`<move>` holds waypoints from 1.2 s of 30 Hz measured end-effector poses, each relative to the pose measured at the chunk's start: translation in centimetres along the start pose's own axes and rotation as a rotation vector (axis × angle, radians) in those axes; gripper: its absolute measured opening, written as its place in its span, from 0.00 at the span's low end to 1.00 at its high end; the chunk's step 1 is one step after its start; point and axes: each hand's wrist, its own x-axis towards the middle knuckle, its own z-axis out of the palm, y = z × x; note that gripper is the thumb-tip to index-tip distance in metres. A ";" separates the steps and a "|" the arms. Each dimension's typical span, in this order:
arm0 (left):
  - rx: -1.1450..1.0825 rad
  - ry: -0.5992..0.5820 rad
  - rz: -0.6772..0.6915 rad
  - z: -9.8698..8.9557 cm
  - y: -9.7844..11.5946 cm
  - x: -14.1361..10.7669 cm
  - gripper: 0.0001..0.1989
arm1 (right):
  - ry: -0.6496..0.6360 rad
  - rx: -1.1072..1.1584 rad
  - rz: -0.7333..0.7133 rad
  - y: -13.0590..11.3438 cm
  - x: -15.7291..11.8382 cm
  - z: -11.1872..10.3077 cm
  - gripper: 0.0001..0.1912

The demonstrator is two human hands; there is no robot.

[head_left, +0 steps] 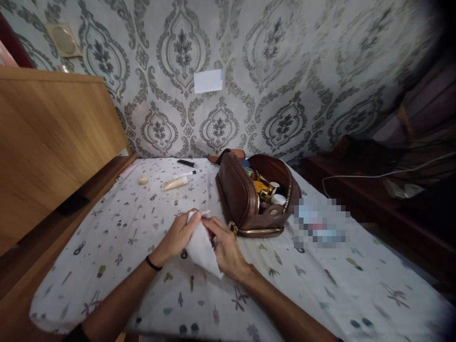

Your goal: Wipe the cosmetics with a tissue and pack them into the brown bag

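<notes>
In the head view, my left hand (181,233) grips a white cloth or tissue (203,249) by its upper left edge. My right hand (225,244) is closed at the right side of the same white piece, close against my left fingers. Something small and reddish shows between the right fingers and the white piece, mostly hidden. Just beyond my right hand stands a brown leather bag (237,194), unzipped, with a yellow item (261,186), a gold-coloured item and a white round lid (278,199) inside.
Behind my left hand lie a beige tube (174,183), a white pen-like item with a black end, a black slim item (185,163) and a small round beige object (143,180). A blurred-out patch (320,225) lies right of the bag. A wooden cabinet (60,147) stands at the left.
</notes>
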 end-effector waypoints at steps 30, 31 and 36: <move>0.028 0.022 0.279 0.1 -2.6 -1.4 0.27 | 0.086 0.522 0.361 -0.6 0.6 -0.7 0.28; 0.009 0.025 0.271 0.1 -2.6 -1.4 0.24 | 0.093 0.518 0.366 -0.6 0.6 -0.7 0.27; -0.109 0.063 0.155 0.0 -2.0 -1.3 0.24 | 0.061 0.658 0.413 -0.7 0.4 -0.4 0.31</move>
